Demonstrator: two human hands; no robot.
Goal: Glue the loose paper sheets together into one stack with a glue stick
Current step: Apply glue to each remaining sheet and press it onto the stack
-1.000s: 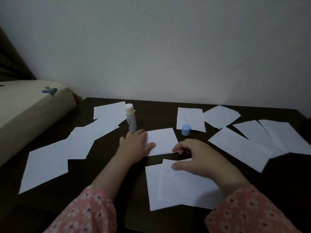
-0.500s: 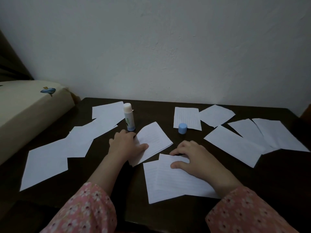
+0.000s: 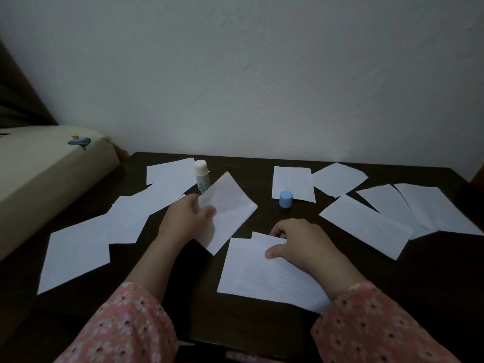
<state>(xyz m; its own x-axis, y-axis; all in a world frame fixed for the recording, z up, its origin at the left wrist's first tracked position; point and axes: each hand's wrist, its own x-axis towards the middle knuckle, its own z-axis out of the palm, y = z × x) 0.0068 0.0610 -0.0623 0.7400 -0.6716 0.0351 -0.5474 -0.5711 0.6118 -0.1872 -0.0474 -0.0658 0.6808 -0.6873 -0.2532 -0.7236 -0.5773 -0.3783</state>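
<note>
While left hand point(image 3: 187, 218) pinches lined sheet point(image 3: 227, 209) lifted just left of stack point(image 3: 264, 271), right hand point(image 3: 298, 244) presses stack, fingers loosely bent. Square edges before dropping sheet. Uncapped glue stick point(image 3: 201, 175) stands behind-left of stack on surface point(image 3: 235, 323).

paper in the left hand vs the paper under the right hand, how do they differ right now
The sheet in the left hand is lifted and tilted off the table, pinched at its edge by the left hand; the stack under the right hand lies flat, with the right hand resting on it. The lifted one is a single sheet, while the stack shows a second sheet's corner behind its top edge. Both are white lined paper.
</note>
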